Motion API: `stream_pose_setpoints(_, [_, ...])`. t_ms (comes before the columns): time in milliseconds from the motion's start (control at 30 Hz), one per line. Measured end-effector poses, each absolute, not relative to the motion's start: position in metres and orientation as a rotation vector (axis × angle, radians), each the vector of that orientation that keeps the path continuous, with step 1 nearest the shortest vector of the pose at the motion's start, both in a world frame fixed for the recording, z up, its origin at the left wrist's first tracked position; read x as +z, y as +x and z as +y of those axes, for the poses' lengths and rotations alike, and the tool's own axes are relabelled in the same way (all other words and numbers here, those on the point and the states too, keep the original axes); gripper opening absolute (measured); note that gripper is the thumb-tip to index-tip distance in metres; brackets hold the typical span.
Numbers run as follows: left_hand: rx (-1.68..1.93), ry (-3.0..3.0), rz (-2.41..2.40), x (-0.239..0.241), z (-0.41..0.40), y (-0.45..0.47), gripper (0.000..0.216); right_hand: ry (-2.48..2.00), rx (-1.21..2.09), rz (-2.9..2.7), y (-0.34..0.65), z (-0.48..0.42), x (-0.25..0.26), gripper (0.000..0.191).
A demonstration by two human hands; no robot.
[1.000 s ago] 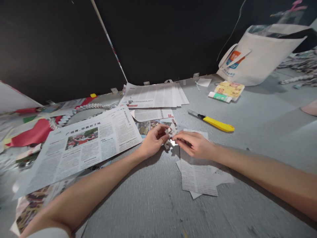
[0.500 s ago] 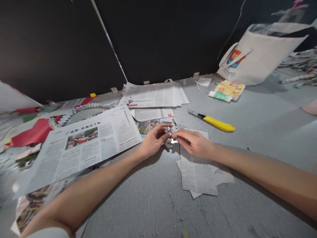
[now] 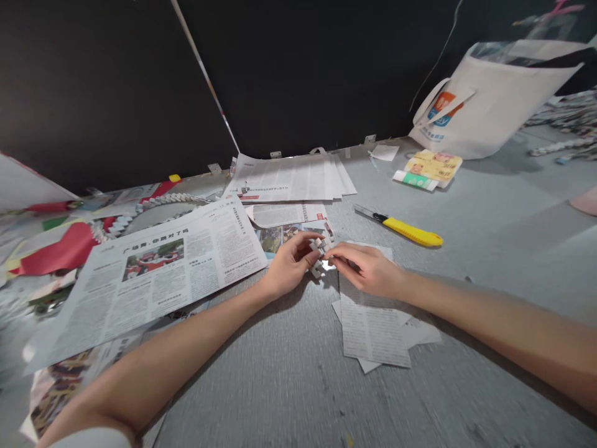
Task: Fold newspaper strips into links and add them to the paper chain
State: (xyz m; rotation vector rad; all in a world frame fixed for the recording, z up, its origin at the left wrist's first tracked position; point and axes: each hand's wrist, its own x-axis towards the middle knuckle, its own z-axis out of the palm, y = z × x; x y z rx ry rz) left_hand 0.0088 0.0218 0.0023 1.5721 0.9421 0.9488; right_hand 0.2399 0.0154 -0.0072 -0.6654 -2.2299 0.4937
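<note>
Between my hands is a short folded-paper chain (image 3: 316, 269), zigzag in shape and made of small newsprint links. My left hand (image 3: 290, 264) grips it from the left, thumb and fingers closed around it. My right hand (image 3: 366, 266) pinches at the chain's right side, fingertips pressed together; what lies exactly between them is partly hidden. Under my right hand and wrist lie several cut newspaper pieces (image 3: 373, 336), loosely stacked. A yellow utility knife (image 3: 410, 232) with its blade out rests beyond my right hand.
At left lies a large newspaper sheet (image 3: 186, 267), with red paper (image 3: 65, 249) and a longer paper chain (image 3: 172, 199) beside it. More newspaper (image 3: 284, 177) is stacked against the black panel (image 3: 303, 74). A glue stick (image 3: 415, 180), a yellow packet (image 3: 436, 165) and a white bag (image 3: 499, 99) stand right.
Both hands stay almost in place on the paper chain, with only slight finger shifts. Nothing else has visibly moved.
</note>
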Motion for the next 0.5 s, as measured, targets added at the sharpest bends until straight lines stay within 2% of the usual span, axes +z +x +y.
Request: stream_pose_setpoints(500, [0.966,1.519,0.934,0.0008,0.0221,0.0097,0.026,-0.682,0.491,-2.231,0.2399,0.0164,-0.0088,0.018])
